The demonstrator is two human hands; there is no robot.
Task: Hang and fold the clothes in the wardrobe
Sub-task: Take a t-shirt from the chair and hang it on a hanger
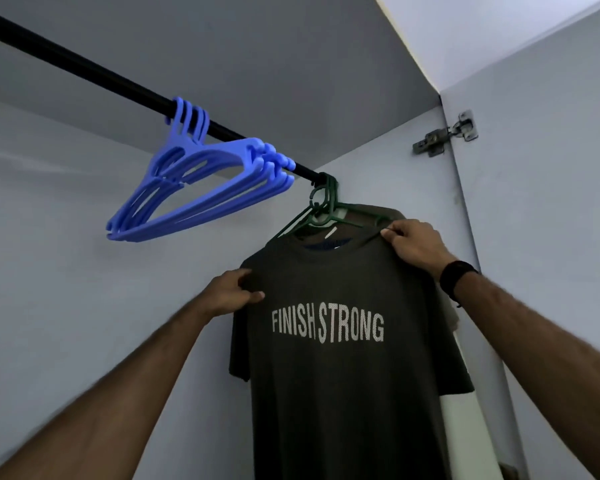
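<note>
Two hands pinch a soft, light T-shirt at its shoulders, left hand and right hand, squaring it on a green hanger.

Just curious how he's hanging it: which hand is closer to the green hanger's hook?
The right. The right hand pinches the T-shirt at the shoulder, just below and right of the green hanger. The left hand holds the other shoulder, lower and farther off.
</note>
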